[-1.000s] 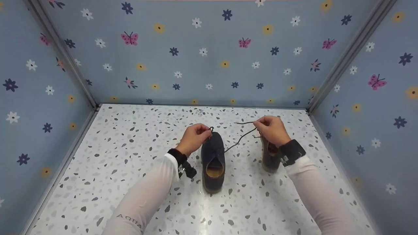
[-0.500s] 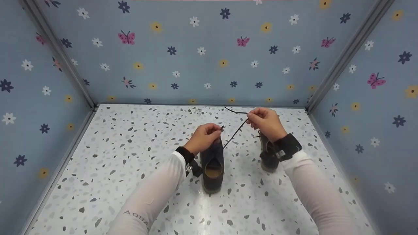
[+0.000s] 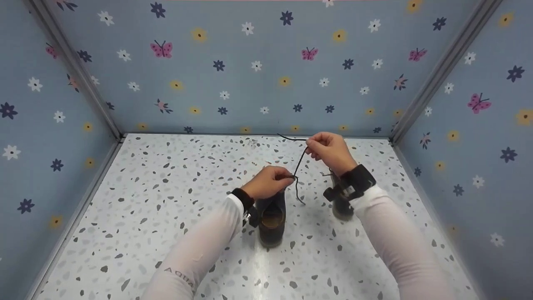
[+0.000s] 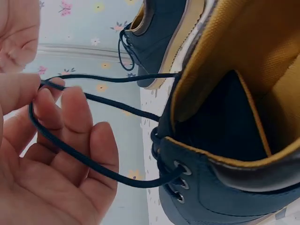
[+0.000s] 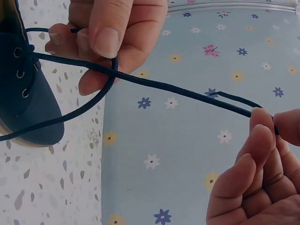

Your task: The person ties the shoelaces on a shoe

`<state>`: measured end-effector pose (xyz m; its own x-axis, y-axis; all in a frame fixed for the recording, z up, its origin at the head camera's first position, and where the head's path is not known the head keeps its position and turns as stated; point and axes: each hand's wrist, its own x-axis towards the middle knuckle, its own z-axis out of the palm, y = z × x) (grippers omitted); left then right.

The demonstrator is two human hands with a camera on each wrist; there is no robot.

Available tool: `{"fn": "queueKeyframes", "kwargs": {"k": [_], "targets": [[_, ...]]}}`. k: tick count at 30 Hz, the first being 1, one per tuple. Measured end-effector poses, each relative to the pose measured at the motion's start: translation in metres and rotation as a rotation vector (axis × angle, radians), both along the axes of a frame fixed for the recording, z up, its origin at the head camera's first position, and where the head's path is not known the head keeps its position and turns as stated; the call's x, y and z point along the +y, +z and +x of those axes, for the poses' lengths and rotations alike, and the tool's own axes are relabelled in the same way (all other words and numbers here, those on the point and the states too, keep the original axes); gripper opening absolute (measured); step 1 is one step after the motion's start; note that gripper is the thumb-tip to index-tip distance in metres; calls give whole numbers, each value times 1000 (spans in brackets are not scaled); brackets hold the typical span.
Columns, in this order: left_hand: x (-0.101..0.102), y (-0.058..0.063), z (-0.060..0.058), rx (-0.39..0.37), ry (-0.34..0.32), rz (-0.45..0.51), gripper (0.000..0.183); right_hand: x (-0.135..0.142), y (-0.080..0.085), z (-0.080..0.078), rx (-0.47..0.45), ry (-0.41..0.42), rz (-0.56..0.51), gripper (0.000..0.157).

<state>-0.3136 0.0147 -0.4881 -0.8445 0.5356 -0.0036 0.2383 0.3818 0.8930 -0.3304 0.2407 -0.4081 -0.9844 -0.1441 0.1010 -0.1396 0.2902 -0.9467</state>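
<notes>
A dark navy lace-up shoe [image 3: 271, 235] with a tan lining stands on the speckled surface, its toe pointing away. Over its front, my left hand [image 3: 268, 182] pinches a dark shoelace between thumb and fingers. The lace [image 4: 70, 150] bows in a loop from the shoe's eyelets to that hand. Higher and to the right, my right hand [image 3: 331, 152] pinches a lace near its free end. That lace [image 5: 178, 91] runs taut to the shoe and crosses the left hand's lace by the left fingertips. A loose lace end [image 3: 298, 193] dangles below the left hand.
A second dark shoe [image 3: 342, 211] stands to the right, partly hidden under my right wrist; its lace [image 4: 124, 51] hangs looped. Blue flowered panels [image 3: 250, 75] enclose the white speckled surface [image 3: 166, 187] at the back and both sides.
My left hand has moved right and slightly nearer me, holding its lace. The right hand has moved left and farther away, drawing its lace up. The laces now cross by the left fingertips.
</notes>
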Motion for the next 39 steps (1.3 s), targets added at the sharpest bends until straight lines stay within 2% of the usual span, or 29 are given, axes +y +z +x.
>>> {"fn": "queueKeyframes", "kwargs": {"k": [10, 17, 20, 23, 28, 33, 36, 39], "targets": [[0, -5, 0, 88, 37, -5, 24, -25, -7, -24, -30, 3, 41, 15], [-2, -6, 1, 58, 40, 47, 21, -29, -23, -31, -106, 72, 186, 26], [-3, -8, 0, 34, 60, 68, 22, -25, -32, -32, -152, 115, 225, 30], [-5, -10, 0, -17, 92, 109, 25, -19, -42, -30, -160, 127, 251, 29], [-9, -13, 0, -105, 168, 188, 23, -7, -60, -24, -121, 129, 312, 24], [-15, -14, 0, -161, 212, 225, 22, -1, -80, -14, -77, 226, 408, 16], [-17, -15, -1, -159, 214, 228, 24, -5, -91, -10, -21, 279, 474, 15], [-18, -16, -1, -149, 210, 232, 24, -14, -99, -6, 47, 283, 518, 19]]}}
